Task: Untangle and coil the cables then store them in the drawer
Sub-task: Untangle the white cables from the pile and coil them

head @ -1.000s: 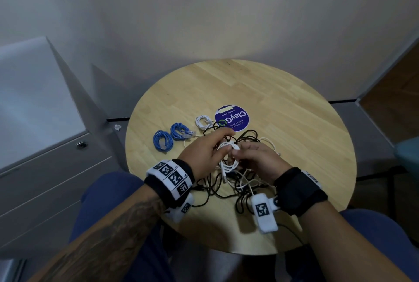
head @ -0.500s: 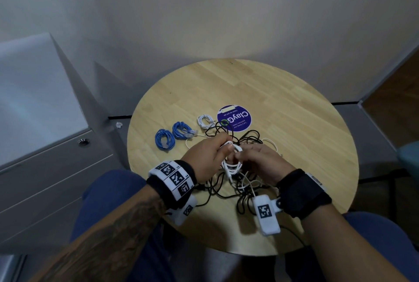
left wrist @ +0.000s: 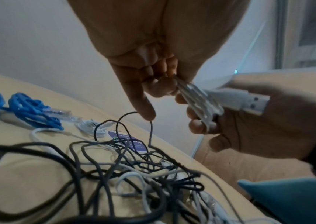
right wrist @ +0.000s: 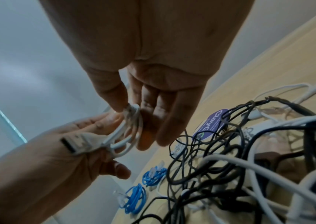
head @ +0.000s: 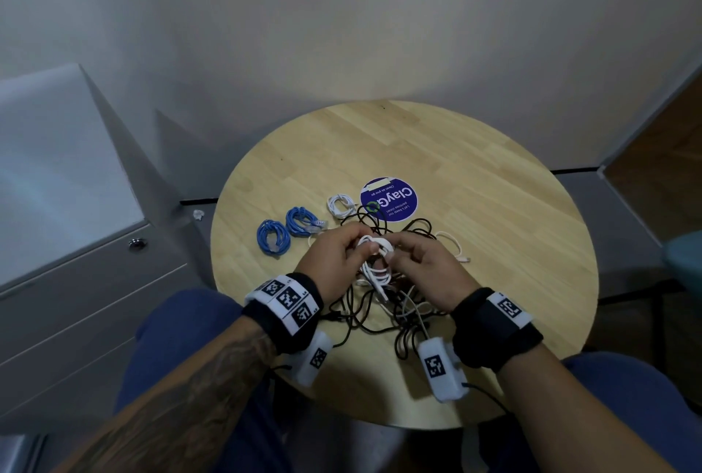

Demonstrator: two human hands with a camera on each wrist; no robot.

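Observation:
A white USB cable (head: 374, 250), bunched into loops, is held between both hands above the table. My left hand (head: 353, 244) pinches one side of the loops (left wrist: 201, 103) with thumb and curled fingers (left wrist: 164, 87). On the other side, my right hand (head: 399, 250) pinches the wrap with thumb and forefinger (right wrist: 134, 115). The cable's USB plug (left wrist: 249, 101) sticks out toward me between the wrists. Beneath the hands lies a tangle of black and white cables (head: 380, 313). Two blue coils (head: 273, 239) (head: 302, 221) and a small white coil (head: 340, 205) lie to the left.
The round wooden table (head: 494, 206) carries a purple sticker (head: 389, 199) beyond the tangle. A grey drawer cabinet (head: 76, 301) with a lock (head: 136, 243) stands to my left, its drawers closed. A teal seat edge (head: 683, 256) shows at the right.
Both hands have stayed together over the tangle with the white cable. The right fingers have shifted a little round the top of the loops. The coils on the table have not moved.

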